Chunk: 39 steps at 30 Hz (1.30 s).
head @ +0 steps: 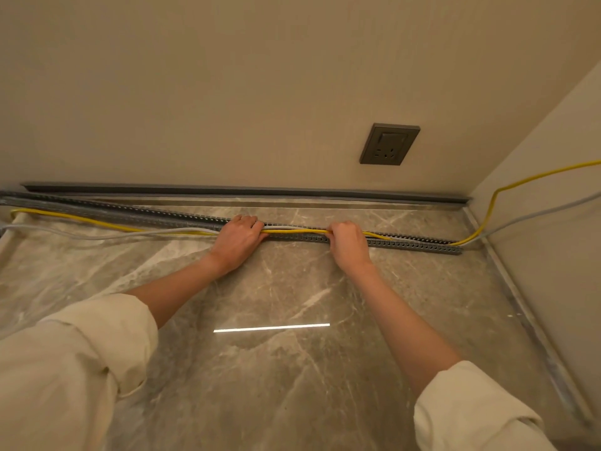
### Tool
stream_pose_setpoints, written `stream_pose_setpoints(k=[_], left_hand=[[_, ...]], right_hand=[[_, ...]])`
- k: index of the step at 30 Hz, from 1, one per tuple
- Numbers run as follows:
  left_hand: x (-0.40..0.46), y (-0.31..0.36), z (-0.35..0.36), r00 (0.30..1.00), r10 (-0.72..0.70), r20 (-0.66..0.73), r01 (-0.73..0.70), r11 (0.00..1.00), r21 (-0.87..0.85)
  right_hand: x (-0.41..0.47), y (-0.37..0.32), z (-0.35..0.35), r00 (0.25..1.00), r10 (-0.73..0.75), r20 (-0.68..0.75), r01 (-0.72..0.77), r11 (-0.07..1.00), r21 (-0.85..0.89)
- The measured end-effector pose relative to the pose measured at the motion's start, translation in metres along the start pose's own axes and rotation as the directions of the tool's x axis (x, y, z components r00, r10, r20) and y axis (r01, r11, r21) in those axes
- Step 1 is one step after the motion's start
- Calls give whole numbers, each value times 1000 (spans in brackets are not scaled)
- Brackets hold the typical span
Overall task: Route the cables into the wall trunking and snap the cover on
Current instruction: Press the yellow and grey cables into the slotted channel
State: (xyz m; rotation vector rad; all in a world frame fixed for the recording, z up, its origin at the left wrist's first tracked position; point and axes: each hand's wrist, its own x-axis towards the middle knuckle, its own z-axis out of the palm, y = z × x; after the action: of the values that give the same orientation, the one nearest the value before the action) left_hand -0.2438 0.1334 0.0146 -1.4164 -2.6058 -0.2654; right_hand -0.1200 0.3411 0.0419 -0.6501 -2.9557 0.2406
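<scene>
A long grey slotted trunking lies on the marble surface, running left to right in front of the wall. A yellow cable and a grey cable run along it. My left hand and my right hand grip both cables over the channel's middle, about a hand's width apart. Right of my right hand the cables lie inside the trunking. Left of my left hand they rest loose on the marble. A flat grey cover strip lies against the base of the wall behind.
A dark wall socket sits above the cover strip at the right. The cables climb the right side wall from the corner. The glossy marble surface stretches toward me. Cream sleeves cover both forearms.
</scene>
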Motion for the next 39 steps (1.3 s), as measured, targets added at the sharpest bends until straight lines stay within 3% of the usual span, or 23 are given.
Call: stream_pose_setpoints(k=[4, 8, 12, 14, 21, 26, 32, 35, 39], left_hand=[[2, -4, -8, 999, -51, -8, 49, 993, -111], [6, -6, -10, 997, -76, 3, 75, 985, -156], [6, -9, -10, 990, -130, -51, 110, 954, -278], [5, -12, -8, 987, -142, -78, 111, 943, -313], [3, -15, 4, 977, -166, -130, 99, 905, -413], [-1, -20, 8, 985, -122, -118, 48, 865, -499], [13, -21, 8, 955, -295, 14, 219, 675, -704], [14, -25, 9, 970, -241, 9, 184, 715, -674], [13, -27, 7, 1000, -27, -3, 22, 859, -511]], right_hand=[[2, -3, -1, 1000, 9, 2, -8, 1000, -24], [0, -3, -1, 999, 23, -22, -21, 997, 68], [-15, 8, 1, 968, 123, -218, -85, 981, 173], [-20, 14, 2, 955, 168, -242, -128, 976, 176], [-25, 13, 11, 985, 141, -99, -132, 987, 96], [-29, 8, 16, 992, 90, -84, -94, 995, -41], [-24, 1, 16, 992, 112, -62, -117, 989, -85], [-23, -2, 17, 991, 119, -57, -125, 987, -102], [-22, -3, 17, 993, 113, -22, -115, 986, -124]])
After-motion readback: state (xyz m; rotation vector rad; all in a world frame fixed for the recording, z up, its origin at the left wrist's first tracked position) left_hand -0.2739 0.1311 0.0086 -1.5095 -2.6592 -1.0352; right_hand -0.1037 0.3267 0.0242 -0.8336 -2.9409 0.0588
